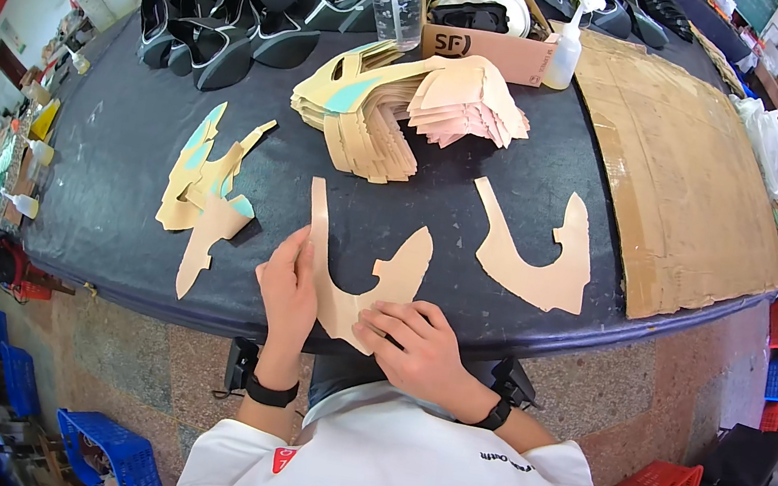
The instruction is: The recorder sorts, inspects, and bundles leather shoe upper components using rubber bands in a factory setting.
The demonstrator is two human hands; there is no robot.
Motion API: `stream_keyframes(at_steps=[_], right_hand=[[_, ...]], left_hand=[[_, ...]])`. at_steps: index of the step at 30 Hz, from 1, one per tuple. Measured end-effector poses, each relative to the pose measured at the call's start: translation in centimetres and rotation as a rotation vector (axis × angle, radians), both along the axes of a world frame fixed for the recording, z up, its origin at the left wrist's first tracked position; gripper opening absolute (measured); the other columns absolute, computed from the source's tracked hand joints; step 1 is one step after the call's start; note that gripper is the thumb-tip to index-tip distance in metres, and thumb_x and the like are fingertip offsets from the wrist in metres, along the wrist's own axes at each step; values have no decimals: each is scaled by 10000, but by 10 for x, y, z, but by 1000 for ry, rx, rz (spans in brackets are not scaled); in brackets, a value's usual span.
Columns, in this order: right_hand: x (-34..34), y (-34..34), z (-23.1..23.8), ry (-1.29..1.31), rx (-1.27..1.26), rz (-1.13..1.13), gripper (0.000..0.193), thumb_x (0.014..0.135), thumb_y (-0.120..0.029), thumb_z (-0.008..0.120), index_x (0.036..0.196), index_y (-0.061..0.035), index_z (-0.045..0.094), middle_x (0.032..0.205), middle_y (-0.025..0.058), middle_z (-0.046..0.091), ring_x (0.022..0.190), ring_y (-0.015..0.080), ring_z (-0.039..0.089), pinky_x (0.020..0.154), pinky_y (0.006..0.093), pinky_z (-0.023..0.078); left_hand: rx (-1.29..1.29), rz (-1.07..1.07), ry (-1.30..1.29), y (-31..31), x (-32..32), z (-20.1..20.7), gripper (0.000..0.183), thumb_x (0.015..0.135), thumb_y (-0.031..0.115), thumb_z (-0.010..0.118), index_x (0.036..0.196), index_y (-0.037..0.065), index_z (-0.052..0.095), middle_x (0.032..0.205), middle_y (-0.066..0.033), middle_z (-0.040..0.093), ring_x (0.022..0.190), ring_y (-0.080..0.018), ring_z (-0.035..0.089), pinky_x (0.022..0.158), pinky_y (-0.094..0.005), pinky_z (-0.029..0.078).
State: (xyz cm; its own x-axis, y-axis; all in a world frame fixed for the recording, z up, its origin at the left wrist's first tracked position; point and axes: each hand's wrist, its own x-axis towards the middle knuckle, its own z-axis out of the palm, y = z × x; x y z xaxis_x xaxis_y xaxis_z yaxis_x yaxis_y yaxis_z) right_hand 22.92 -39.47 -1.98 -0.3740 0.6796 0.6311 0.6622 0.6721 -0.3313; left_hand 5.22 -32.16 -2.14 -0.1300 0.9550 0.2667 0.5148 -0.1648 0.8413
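A tan, U-shaped shoe upper piece (338, 298) lies in front of me near the table's front edge. My left hand (289, 279) pinches its left side below the long strap. The fingers of my right hand (410, 342) are bent over its lower right part and grip it there; the thumb is hidden. A similar tan shoe upper piece (544, 270) lies flat to the right. Left of my hands, several yellowish pieces (186, 185) with mint-green patches overlap in a loose pile.
Behind the pieces stand a stack of yellowish cut parts (366, 125) and a pinkish stack (463, 104). Farther back are black shoes (223, 46), a clear bottle (395, 0), a cardboard box (495, 51) and a spray bottle (565, 54). A cardboard sheet (685, 185) covers the table's right side.
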Motion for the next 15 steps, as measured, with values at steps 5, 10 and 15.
stream_keyframes(at_steps=[5, 10, 15], right_hand=[[2, 0, 0, -5, -3, 30, 242, 699, -80, 597, 935, -73, 648, 1030, 21, 621, 1001, 172, 573, 850, 322, 419], [2, -1, -1, 12, -11, 25, 259, 676, -49, 618, 923, -105, 674, 1019, 5, 633, 995, 164, 582, 838, 326, 422], [4, -1, -2, 6, -10, 26, 257, 675, -54, 624, 922, -103, 677, 1015, 6, 634, 993, 164, 584, 838, 325, 423]], left_hand=[[-20, 35, 244, 0, 1, 2, 235, 909, 94, 496, 1119, 62, 599, 877, -60, 597, 799, -205, 575, 795, -340, 341], [63, 65, 226, 0, 2, -1, 257, 885, 63, 504, 1131, 81, 574, 937, -54, 598, 819, -214, 581, 805, -346, 341], [81, 32, 218, 0, 1, -1, 235, 875, 62, 517, 1104, 71, 567, 981, -68, 612, 851, -231, 592, 797, -353, 350]])
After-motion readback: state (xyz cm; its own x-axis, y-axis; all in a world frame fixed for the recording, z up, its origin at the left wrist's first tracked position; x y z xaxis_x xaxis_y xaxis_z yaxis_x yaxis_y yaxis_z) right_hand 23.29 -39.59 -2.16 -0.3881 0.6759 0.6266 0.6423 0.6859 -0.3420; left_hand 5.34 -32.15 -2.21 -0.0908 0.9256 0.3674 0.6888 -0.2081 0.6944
